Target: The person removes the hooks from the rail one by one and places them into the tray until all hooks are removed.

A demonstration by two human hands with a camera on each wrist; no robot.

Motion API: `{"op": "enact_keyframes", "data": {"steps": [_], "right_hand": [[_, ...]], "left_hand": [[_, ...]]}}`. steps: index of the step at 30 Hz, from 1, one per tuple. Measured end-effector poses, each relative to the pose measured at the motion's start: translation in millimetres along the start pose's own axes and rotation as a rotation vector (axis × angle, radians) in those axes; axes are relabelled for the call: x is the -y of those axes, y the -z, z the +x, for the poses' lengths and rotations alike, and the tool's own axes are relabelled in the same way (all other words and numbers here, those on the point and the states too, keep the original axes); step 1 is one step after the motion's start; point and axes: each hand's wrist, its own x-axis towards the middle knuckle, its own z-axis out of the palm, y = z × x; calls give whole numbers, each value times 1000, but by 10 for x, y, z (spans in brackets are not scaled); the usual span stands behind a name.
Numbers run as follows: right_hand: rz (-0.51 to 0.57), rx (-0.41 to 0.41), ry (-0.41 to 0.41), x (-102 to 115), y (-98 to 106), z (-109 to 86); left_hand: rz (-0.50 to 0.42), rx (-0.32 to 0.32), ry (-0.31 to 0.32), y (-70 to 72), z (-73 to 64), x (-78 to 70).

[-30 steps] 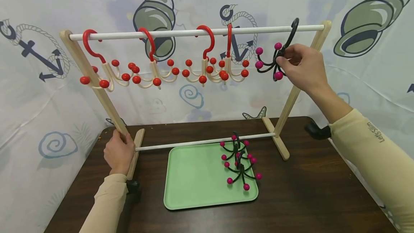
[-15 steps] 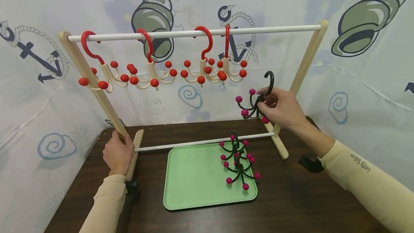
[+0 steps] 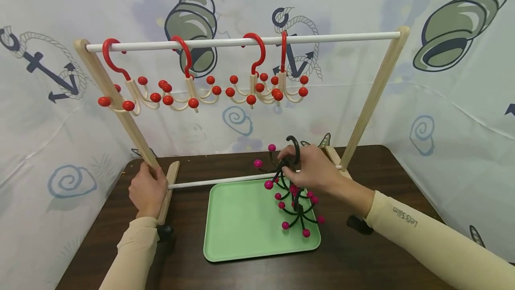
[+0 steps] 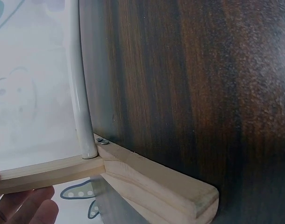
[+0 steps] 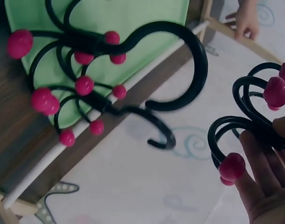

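Note:
My left hand (image 3: 148,190) grips the lower part of the rack's left wooden post (image 3: 132,129); fingertips (image 4: 42,196) curl round it in the left wrist view. With thumb and fingers, my right hand (image 3: 315,167) pinches a black multi-armed hook hanger (image 3: 296,147) with pink ball tips, its hook upward. It hangs over the back right of the green tray (image 3: 237,223). Two similar black hangers (image 3: 299,213) are on the tray's right side; the rear one is partly hidden by my hand. The right wrist view shows my fingers (image 5: 259,163) at the held hanger's (image 5: 254,123) middle.
Several red-hooked hangers (image 3: 188,62) with red balls hang from the white top rail (image 3: 342,38), left and centre. A white lower bar (image 3: 229,180) runs behind the tray. The right post (image 3: 376,93) stands on the dark wooden table (image 3: 386,245).
My right hand has carried the black hanger from beside the top rail's right end down and left to above the tray. My left hand stays on the post.

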Motion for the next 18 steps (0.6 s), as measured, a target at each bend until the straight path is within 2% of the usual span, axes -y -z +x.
{"op": "enact_keyframes", "data": {"steps": [3,8,15,18], "right_hand": [[-12,59,15,38,-124,54],[-29,191,-15,79,-296,161],[-57,392,-126,18,-446,396],[-50,437,-150,-49,-517,469]], "left_hand": [[5,0,1,-3,3,0],[3,3,0,11,0,-5],[-2,8,-4,14,-3,-17],[0,9,-2,17,-3,-15]]}}
